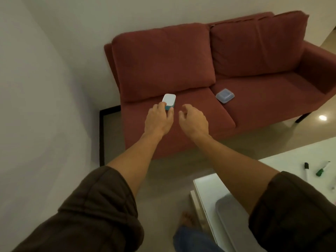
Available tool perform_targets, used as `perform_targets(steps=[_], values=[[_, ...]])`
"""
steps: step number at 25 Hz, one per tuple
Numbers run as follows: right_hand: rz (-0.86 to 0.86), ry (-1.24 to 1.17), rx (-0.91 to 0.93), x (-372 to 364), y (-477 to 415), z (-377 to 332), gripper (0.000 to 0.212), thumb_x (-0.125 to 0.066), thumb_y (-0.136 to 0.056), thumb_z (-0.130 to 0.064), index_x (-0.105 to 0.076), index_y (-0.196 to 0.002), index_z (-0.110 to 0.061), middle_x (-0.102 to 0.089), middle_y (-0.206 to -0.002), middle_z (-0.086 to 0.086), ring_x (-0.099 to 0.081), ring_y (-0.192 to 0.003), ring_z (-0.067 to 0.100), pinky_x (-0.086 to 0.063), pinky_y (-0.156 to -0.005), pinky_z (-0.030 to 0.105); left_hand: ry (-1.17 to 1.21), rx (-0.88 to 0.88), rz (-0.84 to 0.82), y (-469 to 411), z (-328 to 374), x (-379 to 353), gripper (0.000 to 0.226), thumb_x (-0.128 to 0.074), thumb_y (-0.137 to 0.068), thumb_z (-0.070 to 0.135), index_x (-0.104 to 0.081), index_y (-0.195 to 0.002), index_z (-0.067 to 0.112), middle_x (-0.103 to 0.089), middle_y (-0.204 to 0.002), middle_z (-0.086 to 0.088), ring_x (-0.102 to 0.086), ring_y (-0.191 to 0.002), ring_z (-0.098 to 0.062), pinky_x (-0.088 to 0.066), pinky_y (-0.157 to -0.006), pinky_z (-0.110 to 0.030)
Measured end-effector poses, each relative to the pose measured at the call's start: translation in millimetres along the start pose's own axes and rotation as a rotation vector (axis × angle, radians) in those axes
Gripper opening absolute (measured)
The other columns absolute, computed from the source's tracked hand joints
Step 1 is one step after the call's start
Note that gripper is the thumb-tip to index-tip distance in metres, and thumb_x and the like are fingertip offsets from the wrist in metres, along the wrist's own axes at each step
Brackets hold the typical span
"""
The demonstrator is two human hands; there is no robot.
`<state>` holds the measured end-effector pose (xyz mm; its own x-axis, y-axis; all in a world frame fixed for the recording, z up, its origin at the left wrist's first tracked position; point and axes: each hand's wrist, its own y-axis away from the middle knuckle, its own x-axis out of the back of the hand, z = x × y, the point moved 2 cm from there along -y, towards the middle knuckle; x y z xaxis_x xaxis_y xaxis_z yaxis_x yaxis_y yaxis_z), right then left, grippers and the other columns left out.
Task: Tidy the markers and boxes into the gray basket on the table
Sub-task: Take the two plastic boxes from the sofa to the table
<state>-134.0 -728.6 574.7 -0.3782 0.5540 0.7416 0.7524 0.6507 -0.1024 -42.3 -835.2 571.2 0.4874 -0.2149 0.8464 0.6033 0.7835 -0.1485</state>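
On the white table [283, 166] nearest the camera a gray basket [234, 213] and two markers [322, 170] are seen, while farther off on the red sofa [200, 106] a teal box [169, 101] is gripped by the left hand [159, 119], the right hand [193, 118] is held loosely open and empty, and beyond lies a blue box [225, 95].

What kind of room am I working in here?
Most likely a home living room. A red sofa stands against a plain wall, with a low white table in front of it. The left hand grips a small box on the sofa seat.
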Motion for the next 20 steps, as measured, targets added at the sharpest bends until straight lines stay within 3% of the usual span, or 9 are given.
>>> perform_targets(steps=[7, 12, 20], values=[[-0.071, 0.063, -0.109, -86, -157, 15, 0.034, -0.047, -0.099, -0.036, -0.059, -0.124, -0.017, -0.067, -0.115, 0.004, -0.065, -0.1, 0.025, -0.054, -0.081, 0.043, 0.039, 0.076, -0.095, -168, -52, -82, 0.045, -0.043, -0.1, 0.043, -0.056, -0.13, 0.012, -0.06, -0.122, -0.013, -0.056, -0.113, -0.033, -0.045, -0.091, -0.044], [-0.091, 0.088, -0.241, -192, -270, 61, 0.03, -0.046, -0.098, -0.033, -0.061, -0.118, -0.016, -0.067, -0.11, 0.003, -0.063, -0.096, 0.025, -0.051, -0.076, 0.039, 0.111, 0.125, -0.14, -291, -109, -186, 0.047, -0.043, -0.101, 0.041, -0.054, -0.134, 0.01, -0.057, -0.129, -0.015, -0.053, -0.118, -0.034, -0.043, -0.097, -0.043], [-0.119, 0.052, -0.399, -319, -370, 115, 0.042, -0.046, -0.098, -0.033, -0.055, -0.136, -0.017, -0.059, -0.128, 0.005, -0.06, -0.113, 0.028, -0.048, -0.086, 0.04, 0.058, 0.191, -0.221, -373, -193, -301, 0.049, -0.045, -0.1, 0.037, -0.049, -0.142, 0.012, -0.049, -0.142, -0.015, -0.045, -0.127, -0.035, -0.04, -0.101, -0.043]])
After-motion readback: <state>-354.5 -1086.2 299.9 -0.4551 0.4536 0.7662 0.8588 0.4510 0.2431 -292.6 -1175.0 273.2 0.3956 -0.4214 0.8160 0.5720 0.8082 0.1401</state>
